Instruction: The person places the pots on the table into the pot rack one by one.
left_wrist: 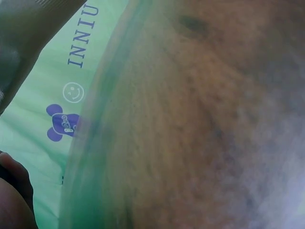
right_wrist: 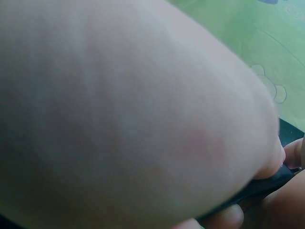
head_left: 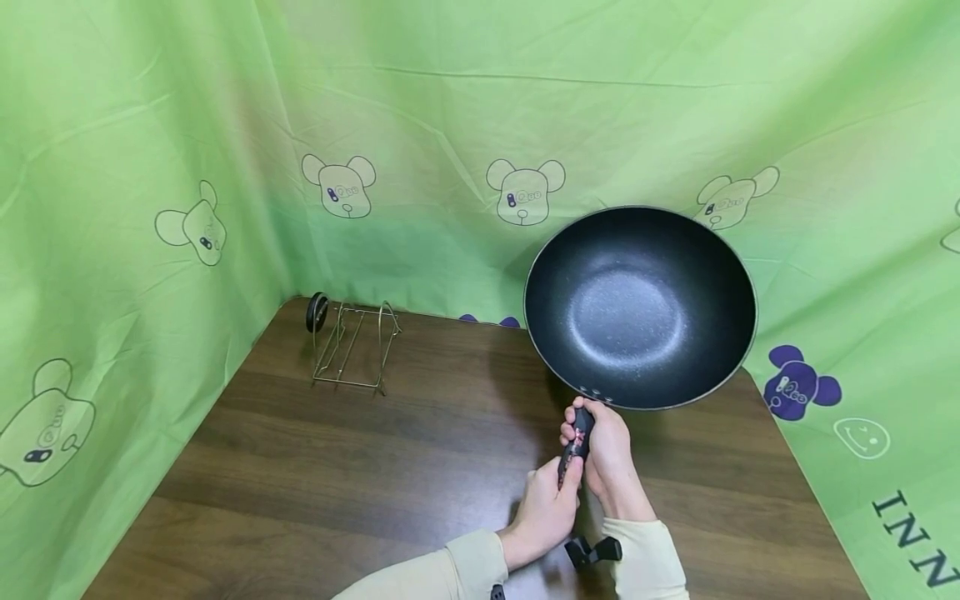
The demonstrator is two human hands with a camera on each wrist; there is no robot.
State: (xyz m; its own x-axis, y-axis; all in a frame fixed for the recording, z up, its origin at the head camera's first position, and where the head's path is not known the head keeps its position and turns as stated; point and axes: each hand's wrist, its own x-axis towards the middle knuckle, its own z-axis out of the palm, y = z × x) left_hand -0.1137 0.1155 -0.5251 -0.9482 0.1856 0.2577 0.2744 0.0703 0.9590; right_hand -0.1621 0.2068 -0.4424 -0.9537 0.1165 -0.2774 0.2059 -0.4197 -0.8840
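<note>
A black wok (head_left: 637, 308) is tilted so its dark inside faces me, above the far right part of the table. Its black handle (head_left: 576, 437), with a pink flower pattern, points back toward me. My right hand (head_left: 611, 450) grips the handle close to the pan. Lower down, my left hand (head_left: 543, 508) holds the handle's end, thumb along it. In the right wrist view a hand (right_wrist: 143, 114) fills most of the picture, with part of the dark handle (right_wrist: 252, 191) below it. The left wrist view is mostly blurred and shows little of the grip.
At the table's back left lies a wire rack (head_left: 356, 350) with a black round piece (head_left: 317, 312) at one corner. Green printed cloth (head_left: 435, 125) hangs along the back and sides of the wooden table (head_left: 337, 467).
</note>
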